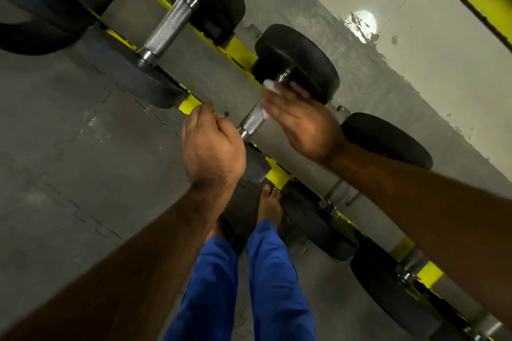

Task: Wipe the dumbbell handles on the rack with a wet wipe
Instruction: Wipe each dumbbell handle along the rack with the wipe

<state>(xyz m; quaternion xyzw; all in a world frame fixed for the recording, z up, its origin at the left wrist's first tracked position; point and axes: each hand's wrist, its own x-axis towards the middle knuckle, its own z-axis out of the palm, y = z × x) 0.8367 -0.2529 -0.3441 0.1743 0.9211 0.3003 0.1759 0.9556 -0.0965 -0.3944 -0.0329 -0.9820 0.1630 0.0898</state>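
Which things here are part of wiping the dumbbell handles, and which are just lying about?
Part of the job:
- white wet wipe under the right hand
- knurled steel dumbbell handle being wiped
- left hand at that handle's near end
- yellow metal rack

Just there:
- grey tiled floor
- round light reflection

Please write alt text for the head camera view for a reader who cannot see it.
A person's right hand presses a white wet wipe onto the metal handle of a black dumbbell resting on a yellow rack. The left hand, fingers curled, sits at the handle's near end; whether it grips anything is unclear. More dumbbells line the rack.
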